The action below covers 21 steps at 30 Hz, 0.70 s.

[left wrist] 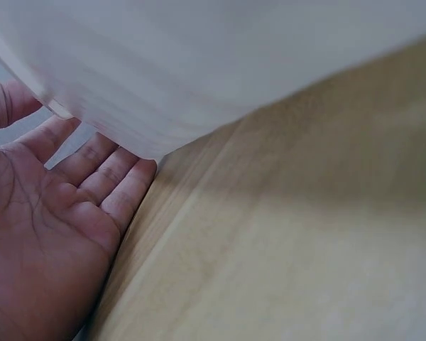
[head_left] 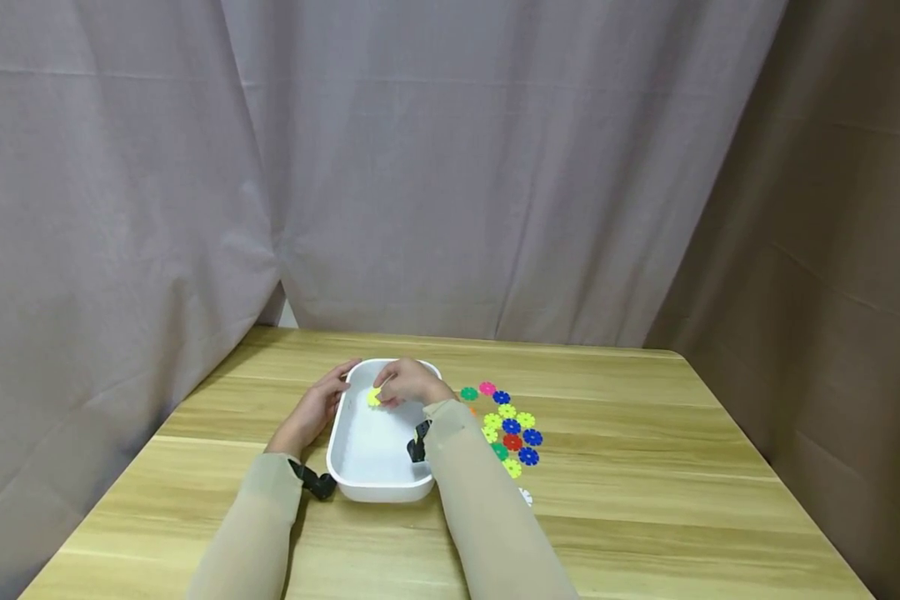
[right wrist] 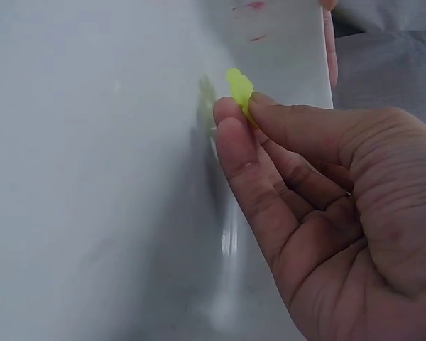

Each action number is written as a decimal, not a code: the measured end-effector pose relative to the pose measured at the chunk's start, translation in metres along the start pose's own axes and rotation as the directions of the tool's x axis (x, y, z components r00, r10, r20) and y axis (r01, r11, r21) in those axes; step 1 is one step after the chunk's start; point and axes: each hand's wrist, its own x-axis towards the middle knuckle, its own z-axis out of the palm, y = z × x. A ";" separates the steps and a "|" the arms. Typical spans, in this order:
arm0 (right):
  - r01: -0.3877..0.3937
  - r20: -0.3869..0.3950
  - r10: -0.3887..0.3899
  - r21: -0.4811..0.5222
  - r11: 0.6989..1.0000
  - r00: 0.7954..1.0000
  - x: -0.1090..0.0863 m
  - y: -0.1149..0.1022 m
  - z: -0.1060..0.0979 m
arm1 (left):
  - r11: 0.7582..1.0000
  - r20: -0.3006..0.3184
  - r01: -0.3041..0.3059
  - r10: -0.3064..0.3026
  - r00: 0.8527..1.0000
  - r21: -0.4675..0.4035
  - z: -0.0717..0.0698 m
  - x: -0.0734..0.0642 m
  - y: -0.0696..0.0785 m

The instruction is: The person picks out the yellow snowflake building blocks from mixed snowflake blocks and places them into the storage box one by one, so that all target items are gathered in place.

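Observation:
A white rectangular tray (head_left: 378, 454) stands on the wooden table. My right hand (head_left: 411, 383) is over the far part of its inside, pinching a yellow snowflake disc (head_left: 374, 397) between thumb and fingertips. The right wrist view shows the disc (right wrist: 240, 91) edge-on, close over the tray's white floor (right wrist: 92, 177). On the left, my left hand (head_left: 321, 408) rests against the tray's outer side. Its relaxed, nearly straight fingers (left wrist: 92, 167) touch the tray wall (left wrist: 199, 71) in the left wrist view.
Several loose snowflake discs lie right of the tray, among them a red one (head_left: 512, 442), a blue one (head_left: 528, 456) and a pink one (head_left: 487, 388). My right sleeve (head_left: 480, 500) partly hides them. A grey curtain (head_left: 450, 208) hangs behind the table (head_left: 682, 483).

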 end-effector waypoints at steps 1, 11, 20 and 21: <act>-0.001 -0.004 0.001 -0.006 1.000 1.000 0.000 0.000 0.000 | 1.000 -0.002 0.002 -0.002 1.000 0.000 0.000 0.000 0.000; -0.049 -0.027 0.047 -0.082 0.995 0.999 -0.003 -0.003 0.003 | 1.000 -0.012 0.021 -0.021 1.000 0.011 -0.002 0.001 -0.001; -0.007 -0.041 0.001 -0.134 0.991 0.999 -0.002 -0.004 0.001 | 1.000 -0.007 0.009 -0.008 1.000 0.006 -0.003 0.003 -0.003; -0.005 -0.043 -0.001 -0.139 0.990 0.999 -0.002 -0.004 0.001 | 1.000 -0.009 0.008 -0.008 1.000 0.004 -0.003 0.003 -0.003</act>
